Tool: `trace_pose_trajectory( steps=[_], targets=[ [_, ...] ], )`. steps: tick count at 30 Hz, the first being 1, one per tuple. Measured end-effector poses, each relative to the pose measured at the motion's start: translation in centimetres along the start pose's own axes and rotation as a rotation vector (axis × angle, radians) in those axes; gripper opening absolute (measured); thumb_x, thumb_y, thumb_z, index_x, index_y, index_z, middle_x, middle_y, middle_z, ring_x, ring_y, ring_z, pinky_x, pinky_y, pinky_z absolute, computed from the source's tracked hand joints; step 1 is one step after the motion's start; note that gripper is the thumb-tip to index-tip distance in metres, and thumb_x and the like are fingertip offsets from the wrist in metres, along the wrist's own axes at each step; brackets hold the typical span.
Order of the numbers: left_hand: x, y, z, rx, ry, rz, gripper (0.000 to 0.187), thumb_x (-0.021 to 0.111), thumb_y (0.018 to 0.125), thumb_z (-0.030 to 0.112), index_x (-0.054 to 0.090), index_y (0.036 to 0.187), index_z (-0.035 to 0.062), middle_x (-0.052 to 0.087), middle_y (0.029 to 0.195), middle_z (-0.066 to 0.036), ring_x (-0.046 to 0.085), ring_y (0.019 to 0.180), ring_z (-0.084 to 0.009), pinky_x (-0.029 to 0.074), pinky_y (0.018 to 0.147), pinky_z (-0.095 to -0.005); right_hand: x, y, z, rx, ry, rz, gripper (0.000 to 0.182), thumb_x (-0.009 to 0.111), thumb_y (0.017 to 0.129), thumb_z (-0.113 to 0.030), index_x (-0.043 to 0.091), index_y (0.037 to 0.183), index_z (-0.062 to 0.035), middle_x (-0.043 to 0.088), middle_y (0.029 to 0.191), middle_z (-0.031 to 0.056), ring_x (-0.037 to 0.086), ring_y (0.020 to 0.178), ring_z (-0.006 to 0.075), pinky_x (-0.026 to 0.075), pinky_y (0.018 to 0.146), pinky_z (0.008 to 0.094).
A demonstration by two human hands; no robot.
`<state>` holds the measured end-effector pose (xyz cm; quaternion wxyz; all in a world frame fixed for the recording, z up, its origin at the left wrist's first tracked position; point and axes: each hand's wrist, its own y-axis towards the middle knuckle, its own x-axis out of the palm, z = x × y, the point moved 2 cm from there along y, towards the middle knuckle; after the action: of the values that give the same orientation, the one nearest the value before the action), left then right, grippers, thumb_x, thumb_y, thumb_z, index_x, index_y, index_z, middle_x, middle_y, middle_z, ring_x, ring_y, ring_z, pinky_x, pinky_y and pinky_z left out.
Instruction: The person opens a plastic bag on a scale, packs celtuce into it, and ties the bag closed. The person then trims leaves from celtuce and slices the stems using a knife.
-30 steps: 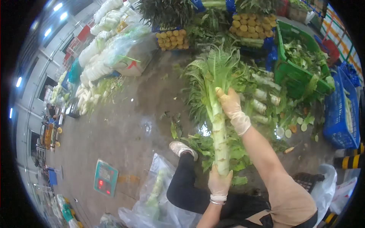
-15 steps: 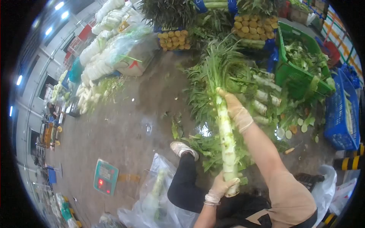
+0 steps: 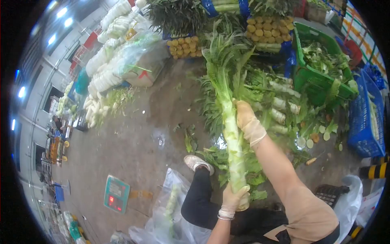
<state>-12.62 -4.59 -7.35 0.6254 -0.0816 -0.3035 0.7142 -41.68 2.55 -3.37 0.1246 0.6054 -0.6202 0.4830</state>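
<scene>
A long celtuce stem point(image 3: 233, 146) with a leafy top point(image 3: 219, 69) slants upright in front of me. My left hand point(image 3: 234, 196), in a pale glove, is wrapped round its thick bottom end. My right hand point(image 3: 247, 121), also gloved, is closed at the upper stem just below the leaves; its fingers are partly hidden. Behind and to the right of my right hand lie several more celtuce stems point(image 3: 278, 116) among leaves on the floor. Loose green leaves point(image 3: 254, 171) lie beneath the held stem.
A green crate point(image 3: 298, 77) of leaves and a blue crate point(image 3: 361, 134) stand at right. Bundled celtuce with cut ends point(image 3: 268, 29) is stacked ahead. A digital scale point(image 3: 117, 193) and a plastic bag point(image 3: 174, 183) holding a stem lie at left. White radishes point(image 3: 95, 107) are farther off.
The celtuce has turned, and its leafy top has swung left. Its stem has shifted slightly left too. Both hands stay at it, the left at the bottom.
</scene>
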Motion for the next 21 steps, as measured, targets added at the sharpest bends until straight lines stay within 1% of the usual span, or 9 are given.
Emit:
trace_pose_trajectory(
  steps=[4,7,9,10,12,13,15,19,21],
  targets=[
    [-0.2,-0.3,0.8,0.009,0.019,-0.051,0.054,0.074,0.076,0.013,0.047,0.120,-0.0021,0.064,0.093,-0.013,0.064,0.070,-0.0195,0.055,0.060,-0.0309,0.5,-0.9,-1.0,0.022,-0.063,-0.071,0.025,0.048,0.095,-0.017,0.056,0.105,0.0046,0.062,0.080,0.0130,0.060,0.061,0.0228,0.052,0.052,0.0346],
    [0.2,-0.7,1.2,-0.025,-0.073,-0.213,0.057,0.073,0.077,0.017,0.046,0.124,-0.0019,0.063,0.093,-0.014,0.064,0.070,-0.0211,0.055,0.058,-0.0317,1.4,0.0,-1.2,0.212,-0.031,-0.299,0.025,0.050,0.094,-0.016,0.057,0.106,0.0039,0.062,0.077,0.0120,0.061,0.059,0.0219,0.053,0.051,0.0328],
    [1.0,-1.0,2.0,-0.006,-0.204,-0.232,0.059,0.072,0.077,0.019,0.045,0.125,-0.0019,0.063,0.093,-0.014,0.064,0.069,-0.0222,0.055,0.057,-0.0323,1.1,1.1,-0.9,0.116,-0.173,-0.242,0.040,0.053,0.092,-0.018,0.048,0.124,0.0054,0.063,0.101,0.0200,0.064,0.085,0.0267,0.055,0.074,0.0360],
    [1.2,-1.1,2.3,-0.006,-0.213,-0.193,0.059,0.072,0.077,0.021,0.046,0.124,-0.0022,0.063,0.093,-0.014,0.064,0.069,-0.0218,0.055,0.057,-0.0326,0.9,1.3,-0.3,0.126,-0.175,-0.240,0.040,0.053,0.092,-0.018,0.048,0.124,0.0054,0.063,0.101,0.0200,0.064,0.085,0.0267,0.055,0.074,0.0360],
    [0.7,-1.0,1.7,0.000,-0.179,-0.159,0.059,0.073,0.077,0.022,0.046,0.124,-0.0025,0.063,0.093,-0.014,0.064,0.069,-0.0217,0.055,0.057,-0.0325,0.1,1.7,0.0,-0.255,-0.503,0.198,0.056,0.056,0.090,-0.017,0.034,0.137,0.0049,0.056,0.120,0.0216,0.063,0.088,0.0251,0.055,0.072,0.0322],
    [0.3,-0.8,1.5,0.010,-0.136,-0.136,0.060,0.073,0.077,0.023,0.046,0.123,-0.0028,0.063,0.093,-0.014,0.064,0.069,-0.0215,0.055,0.058,-0.0325,-0.3,1.7,0.3,-0.245,-0.501,0.196,0.056,0.056,0.090,-0.017,0.034,0.137,0.0049,0.056,0.120,0.0216,0.063,0.088,0.0251,0.055,0.072,0.0322],
    [0.2,-0.7,1.1,0.006,-0.080,-0.121,0.060,0.074,0.076,0.025,0.047,0.123,-0.0029,0.064,0.093,-0.014,0.064,0.069,-0.0212,0.055,0.059,-0.0319,-1.7,1.1,0.0,-0.352,-0.613,0.005,0.073,0.058,0.088,-0.014,0.015,0.145,0.0024,0.046,0.133,0.0209,0.058,0.104,0.0254,0.049,0.086,0.0301],
    [1.2,0.2,2.1,0.050,-0.217,-0.132,0.053,0.071,0.079,0.025,0.049,0.119,-0.0019,0.064,0.092,-0.013,0.064,0.068,-0.0221,0.055,0.056,-0.0311,-5.6,-2.4,1.6,-0.270,-1.133,-0.208,0.069,0.060,0.087,-0.017,0.025,0.143,0.0024,0.037,0.142,0.0211,0.039,0.129,0.0282,0.030,0.108,0.0328],
    [1.7,1.9,4.2,-0.008,-0.342,-0.148,0.042,0.067,0.082,0.022,0.050,0.112,-0.0014,0.063,0.089,-0.013,0.064,0.064,-0.0231,0.054,0.049,-0.0327,-5.8,-7.4,3.5,-0.050,-0.400,-0.312,0.061,0.061,0.087,-0.011,0.033,0.140,0.0011,0.046,0.137,0.0146,0.045,0.122,0.0211,0.035,0.104,0.0302]
  ],
)
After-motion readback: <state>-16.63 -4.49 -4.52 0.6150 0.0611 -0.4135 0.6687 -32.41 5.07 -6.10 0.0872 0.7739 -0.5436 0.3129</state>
